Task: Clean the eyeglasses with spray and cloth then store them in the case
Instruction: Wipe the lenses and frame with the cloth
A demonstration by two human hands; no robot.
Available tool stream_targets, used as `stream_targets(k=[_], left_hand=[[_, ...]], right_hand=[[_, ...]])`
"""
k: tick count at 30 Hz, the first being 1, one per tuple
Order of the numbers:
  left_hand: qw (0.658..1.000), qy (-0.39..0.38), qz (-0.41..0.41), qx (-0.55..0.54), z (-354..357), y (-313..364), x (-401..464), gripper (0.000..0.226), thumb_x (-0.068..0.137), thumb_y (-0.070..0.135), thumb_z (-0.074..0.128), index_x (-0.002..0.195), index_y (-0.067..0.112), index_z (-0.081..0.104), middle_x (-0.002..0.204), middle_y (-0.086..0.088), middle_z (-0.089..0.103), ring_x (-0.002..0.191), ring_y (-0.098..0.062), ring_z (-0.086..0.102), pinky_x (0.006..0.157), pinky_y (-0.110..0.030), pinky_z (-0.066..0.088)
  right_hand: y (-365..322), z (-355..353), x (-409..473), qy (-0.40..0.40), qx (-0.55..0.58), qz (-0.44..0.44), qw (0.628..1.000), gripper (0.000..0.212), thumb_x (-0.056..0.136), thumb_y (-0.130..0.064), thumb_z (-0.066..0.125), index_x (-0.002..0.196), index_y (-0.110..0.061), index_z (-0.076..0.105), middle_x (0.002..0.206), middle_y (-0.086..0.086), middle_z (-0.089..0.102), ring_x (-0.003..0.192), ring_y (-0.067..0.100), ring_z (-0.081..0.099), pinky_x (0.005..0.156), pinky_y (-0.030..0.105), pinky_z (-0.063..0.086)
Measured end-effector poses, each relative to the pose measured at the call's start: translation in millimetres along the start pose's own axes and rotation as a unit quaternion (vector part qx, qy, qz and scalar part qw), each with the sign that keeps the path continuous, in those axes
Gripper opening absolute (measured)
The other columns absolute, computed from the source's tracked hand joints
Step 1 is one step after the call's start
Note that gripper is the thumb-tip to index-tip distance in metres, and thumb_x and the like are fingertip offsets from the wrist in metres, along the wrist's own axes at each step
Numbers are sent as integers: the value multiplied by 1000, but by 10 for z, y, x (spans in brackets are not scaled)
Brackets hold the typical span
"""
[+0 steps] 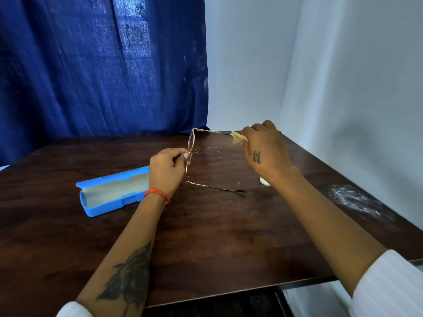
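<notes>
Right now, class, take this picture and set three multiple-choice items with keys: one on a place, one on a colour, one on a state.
1. Where does the case lie?
A. left of the left hand
B. right of the right hand
C. on the floor

2. What colour is the case?
A. red
B. blue
C. black

3. How are the eyeglasses' temples?
A. folded
B. unfolded
C. missing

Key: 1 A, the case lies on the table beside the left hand. 2 B, its shell is blue. 3 B, the eyeglasses have both temples spread; the right hand wipes one with the cloth.
</notes>
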State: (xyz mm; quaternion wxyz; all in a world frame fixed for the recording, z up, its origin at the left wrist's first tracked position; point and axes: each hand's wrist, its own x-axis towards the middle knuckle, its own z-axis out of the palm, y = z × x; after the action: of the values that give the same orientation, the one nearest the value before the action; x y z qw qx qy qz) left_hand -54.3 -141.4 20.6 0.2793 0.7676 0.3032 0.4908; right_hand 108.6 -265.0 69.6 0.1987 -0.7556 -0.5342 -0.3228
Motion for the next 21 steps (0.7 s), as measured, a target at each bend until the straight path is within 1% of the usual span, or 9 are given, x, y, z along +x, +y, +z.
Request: stream_targets(k=[6, 9, 11, 13, 15, 16, 17, 19, 21], left_hand=[[999, 0, -27, -28, -4, -37, 13, 16, 86, 10, 58, 98, 11, 69, 89, -5, 68, 84, -22, 65, 81, -44, 55], [994, 3, -65, -85, 10, -50, 24, 13, 86, 12, 59, 94, 17, 68, 82, 0, 68, 81, -23, 67, 78, -44, 57], [986, 9, -96, -136, 25, -67, 36, 11, 86, 13, 59, 91, 19, 68, 80, 2, 68, 81, -20, 67, 75, -42, 58], [972, 17, -130, -194, 49, -74, 41, 9, 86, 13, 60, 88, 17, 67, 81, 0, 68, 81, -16, 68, 70, -37, 59], [956, 21, -156, -246, 86, -61, 36, 9, 87, 11, 59, 87, 13, 68, 82, -3, 67, 80, -15, 67, 65, -31, 59], [950, 20, -165, -264, 106, -47, 28, 10, 87, 10, 58, 85, 13, 67, 82, -5, 67, 79, -15, 67, 63, -28, 59], [944, 19, -172, -280, 127, -31, 17, 11, 87, 9, 58, 82, 15, 66, 81, -6, 66, 78, -15, 67, 61, -26, 59], [932, 21, -186, -311, 162, 1, -2, 11, 88, 7, 57, 80, 12, 64, 81, -8, 64, 76, -15, 67, 60, -26, 58], [917, 26, -204, -341, 175, 25, -7, 9, 88, 6, 56, 82, 8, 62, 85, -10, 63, 76, -17, 66, 59, -27, 58]], right_hand=[[169, -80, -124, 8, 20, 61, 998, 15, 85, -11, 54, 94, -4, 64, 83, 15, 66, 85, 31, 53, 60, 30, 34], [199, -201, -209, 94, 99, 78, 988, 12, 80, -10, 62, 91, -5, 64, 73, 15, 67, 70, 33, 57, 57, 28, 33], [130, -271, -292, 134, 167, 85, 973, 10, 77, -11, 68, 85, -10, 62, 66, 5, 65, 60, 23, 55, 51, 22, 33], [15, -281, -384, 89, 250, 61, 962, 10, 74, -15, 71, 80, -17, 64, 66, -5, 62, 57, 10, 52, 50, 10, 35], [-107, -223, -470, -5, 310, 7, 951, 11, 72, -14, 74, 80, -20, 68, 70, -7, 65, 62, 7, 56, 56, 13, 39], [-165, -182, -507, -46, 318, -29, 947, 12, 71, -12, 74, 80, -20, 70, 71, -6, 67, 64, 7, 57, 58, 17, 41], [-221, -139, -542, -77, 316, -68, 943, 13, 71, -11, 74, 80, -20, 71, 72, -6, 68, 64, 6, 56, 60, 17, 42], [-310, -43, -617, -119, 308, -136, 934, 14, 71, -8, 71, 80, -18, 73, 75, -4, 67, 67, 3, 54, 64, 12, 42], [-370, 51, -692, -150, 280, -176, 932, 15, 72, -9, 68, 83, -18, 73, 81, -2, 66, 74, 7, 57, 69, 18, 47]])
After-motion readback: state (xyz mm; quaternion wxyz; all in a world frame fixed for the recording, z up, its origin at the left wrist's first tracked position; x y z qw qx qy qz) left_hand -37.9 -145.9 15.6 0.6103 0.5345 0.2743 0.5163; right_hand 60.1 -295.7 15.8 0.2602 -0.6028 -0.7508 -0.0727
